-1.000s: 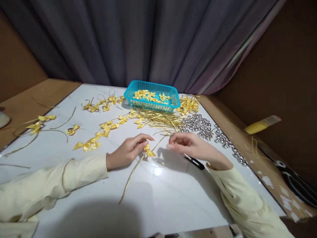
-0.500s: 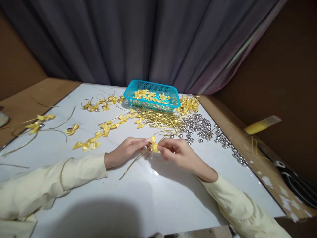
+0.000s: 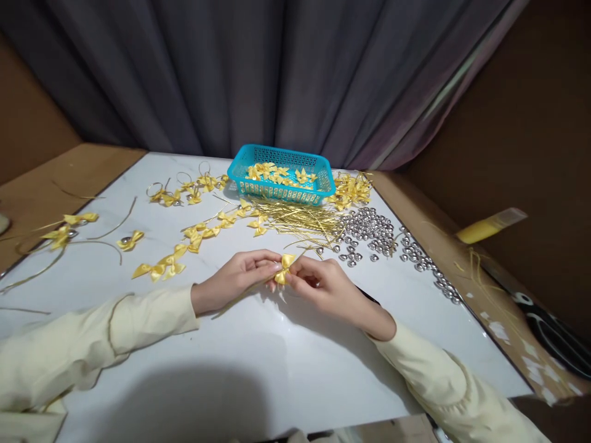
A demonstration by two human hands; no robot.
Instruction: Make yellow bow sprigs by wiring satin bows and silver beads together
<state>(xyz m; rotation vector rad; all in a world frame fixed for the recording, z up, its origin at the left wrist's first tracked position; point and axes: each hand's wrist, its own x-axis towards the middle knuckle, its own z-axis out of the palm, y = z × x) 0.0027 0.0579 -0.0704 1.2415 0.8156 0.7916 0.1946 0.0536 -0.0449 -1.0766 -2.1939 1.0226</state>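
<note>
My left hand and my right hand meet at the middle of the white table, both pinching one small yellow ribbon bow. A thin gold cord runs from the bow down-left under my left hand. Both wrists rest near the tabletop in pale yellow sleeves.
A blue plastic basket with yellow bows stands at the back. In front of it lie a bundle of gold cords, loose bows and several silver beads. Black scissors and a yellow tube lie on the brown surface at right.
My right hand moved left from beside the bow and closed on it. The bow and cord rose slightly and shifted toward the middle between both hands.
</note>
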